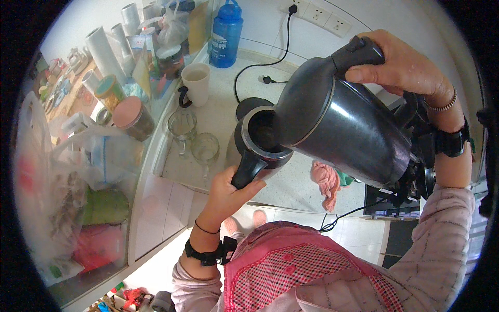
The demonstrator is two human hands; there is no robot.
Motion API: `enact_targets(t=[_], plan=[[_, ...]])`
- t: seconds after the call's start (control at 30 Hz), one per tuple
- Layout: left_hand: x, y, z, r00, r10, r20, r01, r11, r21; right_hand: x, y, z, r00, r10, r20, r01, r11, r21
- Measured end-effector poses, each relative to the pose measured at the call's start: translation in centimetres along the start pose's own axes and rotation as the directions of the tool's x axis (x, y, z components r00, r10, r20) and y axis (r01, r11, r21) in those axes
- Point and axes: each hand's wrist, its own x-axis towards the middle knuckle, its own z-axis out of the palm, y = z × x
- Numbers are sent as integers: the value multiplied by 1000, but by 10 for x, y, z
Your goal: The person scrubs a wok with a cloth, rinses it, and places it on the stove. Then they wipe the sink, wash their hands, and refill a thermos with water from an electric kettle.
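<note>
My right hand (401,66) grips the handle of a black electric kettle (347,121), which is tilted over to the left. The kettle's spout end overlaps the mouth of a steel-rimmed vacuum jug (245,134). Around the jug's black handle my left hand (234,195) is closed, and the jug leans slightly. Its dark inside shows no lid on it. Whether liquid is flowing between the two cannot be made out. Behind the jug a round black base (253,105) lies on the pale countertop (257,82).
Two glass mugs (205,150) and a white cup (197,82) stand left of the jug. A blue water bottle (227,37) is against the wall, near a plugged-in cord (289,35). A pink cloth (326,183) lies by the stove (384,201). Left, a glass-fronted cabinet (134,218) borders the counter.
</note>
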Motion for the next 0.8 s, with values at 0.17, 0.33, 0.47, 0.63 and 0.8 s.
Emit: enact_targets(t=[0.17,0.33,0.47,0.63,0.8], plan=[[0,1,0,1000,-1,-2,1,1000,16,0,0,-2,1000,2,17,-2,1000,5],[0,0,0,1000,28,0,-28,1000,-8,-2,9,-2,999,35,15,-35,999,29],[1,-1,1,999,36,-6,-36,999,8,-8,23,2,999,36,-14,-35,996,86],[0,-2,0,999,41,-11,-40,998,40,-25,40,10,993,25,-112,-8,989,150],[0,-6,0,999,27,-39,-24,997,76,-55,59,31,972,34,-231,53,932,358]])
